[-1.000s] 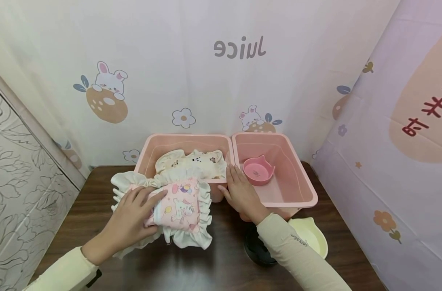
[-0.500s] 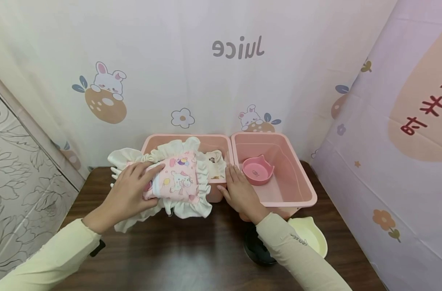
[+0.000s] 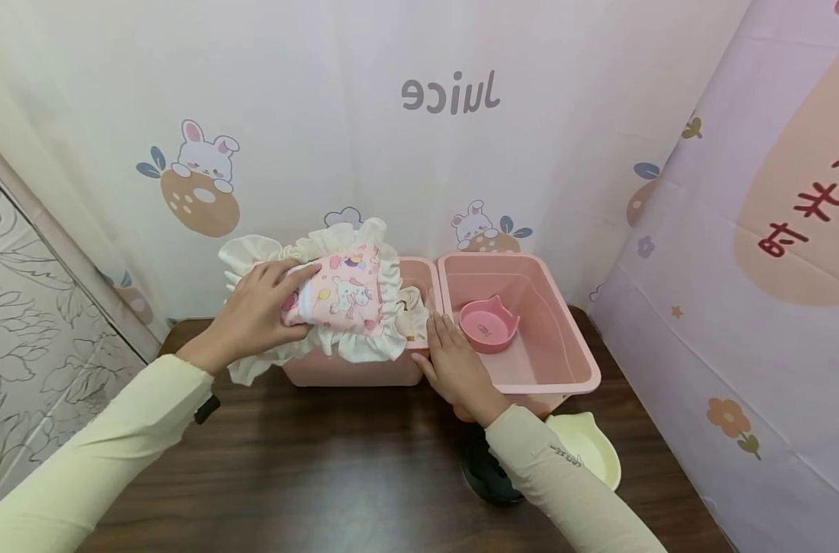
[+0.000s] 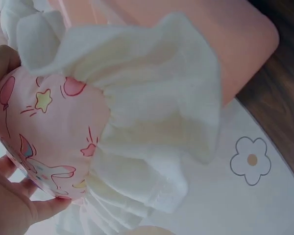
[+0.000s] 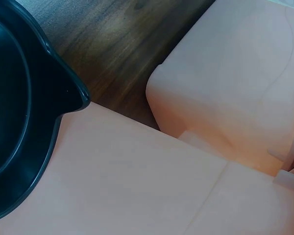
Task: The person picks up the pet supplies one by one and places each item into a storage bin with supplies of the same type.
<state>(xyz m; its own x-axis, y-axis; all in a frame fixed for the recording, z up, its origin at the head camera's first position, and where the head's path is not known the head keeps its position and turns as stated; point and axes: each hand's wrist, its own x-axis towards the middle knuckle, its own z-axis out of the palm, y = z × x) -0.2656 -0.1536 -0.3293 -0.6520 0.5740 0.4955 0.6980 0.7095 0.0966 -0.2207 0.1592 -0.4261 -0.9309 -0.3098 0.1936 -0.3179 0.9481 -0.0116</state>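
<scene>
My left hand (image 3: 256, 307) grips a pink printed cushion (image 3: 346, 292) with a white ruffled edge, thumb below and fingers over the top. The cushion is held above the left pink bin (image 3: 357, 372) and covers most of its opening. In the left wrist view the fingers pinch the pink fabric (image 4: 59, 127) and the frill spreads out beside it. My right hand (image 3: 460, 369) lies with straight fingers on the rims where the two bins meet. A cream frilled cloth piece (image 3: 412, 315) shows inside the left bin, partly hidden by the cushion.
The right pink bin (image 3: 543, 388) contains a pink cat-eared bowl (image 3: 488, 326). In front of it, a black bowl (image 3: 484, 468) and a pale yellow cat-eared bowl (image 3: 592, 445) stand on the dark wooden table (image 3: 322, 476), partly under my right forearm. A printed curtain (image 3: 350, 153) hangs behind.
My left hand has lifted the ruffled cushion up and away from me, from the bin's front edge to over its opening. The right hand and the bowls have stayed in place.
</scene>
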